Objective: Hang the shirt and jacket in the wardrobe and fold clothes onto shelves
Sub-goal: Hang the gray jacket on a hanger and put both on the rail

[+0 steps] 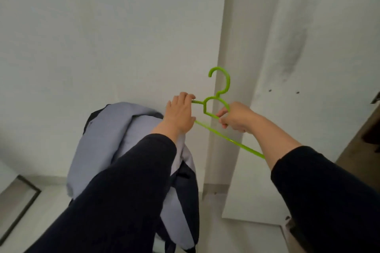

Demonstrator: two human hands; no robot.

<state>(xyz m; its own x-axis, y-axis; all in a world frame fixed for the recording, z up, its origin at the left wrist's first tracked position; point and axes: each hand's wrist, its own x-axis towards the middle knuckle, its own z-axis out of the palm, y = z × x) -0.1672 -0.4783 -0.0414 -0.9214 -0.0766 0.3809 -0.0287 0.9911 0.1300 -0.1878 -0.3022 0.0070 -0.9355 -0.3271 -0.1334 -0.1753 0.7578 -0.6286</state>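
Note:
A bright green plastic hanger [220,90] is held up in front of a white wall, its hook pointing upward. My left hand [181,114] grips the hanger's left shoulder end. My right hand [236,117] grips its right shoulder bar, fingers curled round it. A pale lavender-grey jacket with dark navy lining [115,141] hangs draped over my left forearm, below and left of the hanger. Most of the hanger's left arm is hidden behind my left hand and the jacket.
A white wall fills the view, with a vertical white post or door edge [224,47] just behind the hanger. A dark brown wardrobe opening [368,135] shows at the right edge. A dark-framed panel [22,201] lies low at the left.

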